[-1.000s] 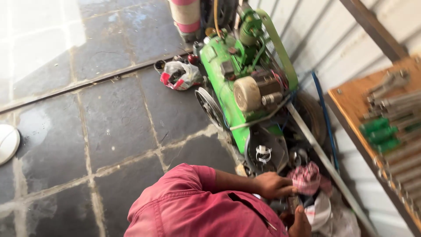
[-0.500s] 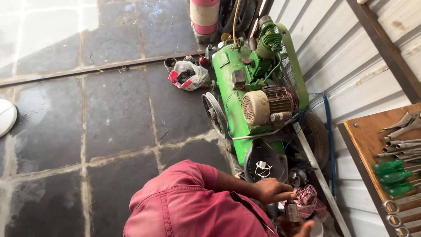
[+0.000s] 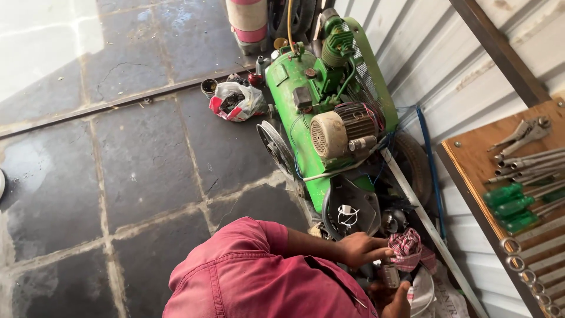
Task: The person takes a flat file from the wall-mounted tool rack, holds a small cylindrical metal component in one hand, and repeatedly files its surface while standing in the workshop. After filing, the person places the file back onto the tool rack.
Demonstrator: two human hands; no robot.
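My left hand (image 3: 360, 249) reaches out from a pink sleeve and grips a red and white checkered cloth (image 3: 408, 246). Just below it, at the frame's bottom edge, my right hand (image 3: 395, 300) holds a small grey metal cylinder (image 3: 388, 275) upright, close under the cloth. Both hands work low beside the end of a green air compressor (image 3: 297, 126) lying on the floor. My pink shirt (image 3: 259, 282) hides my right arm.
A black wheel (image 3: 275, 147) and a beige motor (image 3: 329, 134) sit on the compressor. A red and white plastic bag (image 3: 235, 101) lies on the dark tiled floor (image 3: 135, 165). A wooden tool board (image 3: 518, 176) with wrenches and green-handled screwdrivers hangs on the corrugated wall at the right.
The view has tilted, so the compressor and the tool board sit differently in the frame. My left hand stays on the cloth, and the metal cylinder in my right hand now shows more clearly.
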